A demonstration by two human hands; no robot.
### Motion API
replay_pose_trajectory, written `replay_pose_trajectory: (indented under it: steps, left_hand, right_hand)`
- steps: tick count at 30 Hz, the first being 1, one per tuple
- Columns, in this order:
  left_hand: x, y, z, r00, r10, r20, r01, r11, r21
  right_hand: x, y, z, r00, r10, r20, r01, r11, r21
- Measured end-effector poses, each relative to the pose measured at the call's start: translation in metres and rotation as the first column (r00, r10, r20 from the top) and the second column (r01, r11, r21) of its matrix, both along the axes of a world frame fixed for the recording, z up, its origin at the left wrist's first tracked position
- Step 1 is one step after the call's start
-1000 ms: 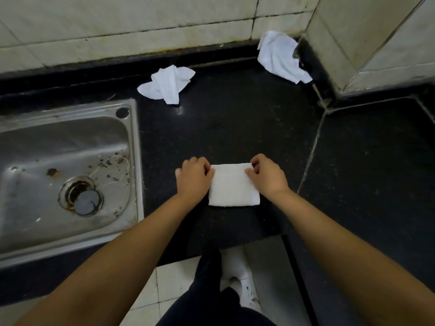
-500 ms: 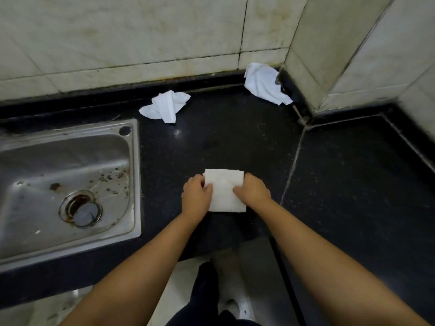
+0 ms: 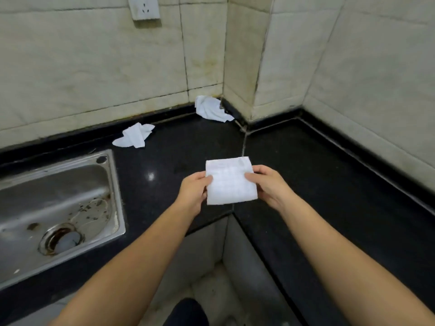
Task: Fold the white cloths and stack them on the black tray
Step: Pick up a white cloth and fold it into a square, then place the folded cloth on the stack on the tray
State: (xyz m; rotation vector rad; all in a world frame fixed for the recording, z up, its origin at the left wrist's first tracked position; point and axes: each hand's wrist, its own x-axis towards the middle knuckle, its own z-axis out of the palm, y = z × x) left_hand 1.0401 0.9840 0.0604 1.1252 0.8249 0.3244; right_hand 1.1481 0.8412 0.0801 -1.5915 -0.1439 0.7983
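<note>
1. One folded cloth (image 3: 229, 181) done: a neat white square, pinched at its side edges between left hand (image 3: 191, 192) and right hand (image 3: 270, 185), raised off the black worktop (image 3: 329, 184), as far as can be judged.
2. Still to fold: two crumpled cloths, one (image 3: 134, 137) beyond and left of the hands near the wall, another (image 3: 211, 109) farther beyond in the corner.
3. Black tray out of view, so no stack to check; placing left to do.
4. Count: three white cloths, two hands, one steel sink (image 3: 58, 208) left of the left hand, one wall socket (image 3: 144, 8).
</note>
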Motion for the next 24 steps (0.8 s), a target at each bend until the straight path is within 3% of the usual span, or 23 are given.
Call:
replay_pose_trajectory:
  steps: [5, 9, 14, 18, 24]
  left_hand:
    - [0.006, -0.06, 0.027, 0.98, -0.197, 0.027, 0.197, 0.98, 0.017]
    - [-0.018, -0.133, 0.026, 0.903, -0.429, 0.017, 0.429, 0.903, 0.022]
    - [-0.076, -0.232, -0.004, 0.734, -0.678, -0.029, 0.677, 0.734, -0.053]
    - [-0.123, -0.33, -0.012, 0.564, -0.825, -0.043, 0.818, 0.565, -0.109]
    - [-0.202, -0.492, 0.005, 0.279, -0.96, -0.009, 0.957, 0.279, -0.079]
  right_hand:
    - [-0.035, -0.089, 0.014, 0.969, -0.241, 0.053, 0.24, 0.97, 0.039]
    - [-0.104, -0.172, 0.007, 0.869, -0.492, 0.046, 0.488, 0.869, 0.078]
    - [-0.222, -0.271, -0.014, 0.705, -0.709, 0.007, 0.709, 0.705, 0.035]
    - [-0.311, -0.356, -0.018, 0.509, -0.861, -0.014, 0.861, 0.508, 0.04]
    - [-0.433, -0.494, -0.008, 0.258, -0.966, 0.032, 0.965, 0.26, 0.046]
